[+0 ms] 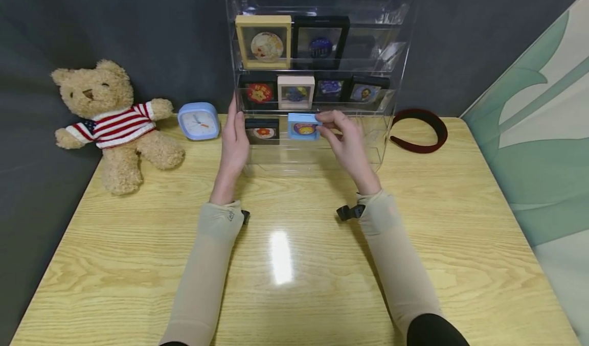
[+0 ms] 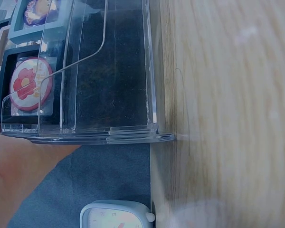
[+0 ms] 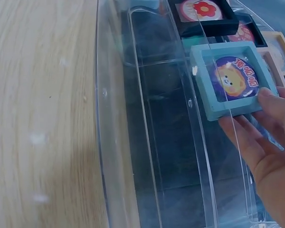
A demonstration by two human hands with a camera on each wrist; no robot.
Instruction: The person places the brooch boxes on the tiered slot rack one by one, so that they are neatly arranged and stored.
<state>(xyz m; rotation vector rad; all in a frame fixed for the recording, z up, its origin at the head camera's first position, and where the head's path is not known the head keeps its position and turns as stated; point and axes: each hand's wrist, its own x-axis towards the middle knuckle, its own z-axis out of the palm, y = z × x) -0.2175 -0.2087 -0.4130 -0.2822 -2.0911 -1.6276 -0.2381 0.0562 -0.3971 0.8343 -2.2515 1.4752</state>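
Note:
A clear acrylic display rack [image 1: 313, 154] stands against the dark backdrop, with small framed badges on its tiers. My right hand [image 1: 342, 134] pinches the right edge of a light blue badge frame [image 1: 303, 127] at the lower tier. In the right wrist view, fingertips and thumb hold a corner of that frame, whose round badge [image 3: 235, 78] shows a yellow animal face on purple. To its left sits a black frame [image 1: 262, 131] with a red flower badge [image 2: 31, 84]. My left hand [image 1: 233, 144] rests along the rack's left side with straight fingers.
Higher tiers hold several more frames, among them a yellow one [image 1: 263, 42] and a white one [image 1: 296, 93]. Left of the rack are a blue clock [image 1: 199, 121] and a teddy bear [image 1: 115, 126]. A dark red headband [image 1: 430, 116] lies right of it on the wooden table [image 1: 294, 305].

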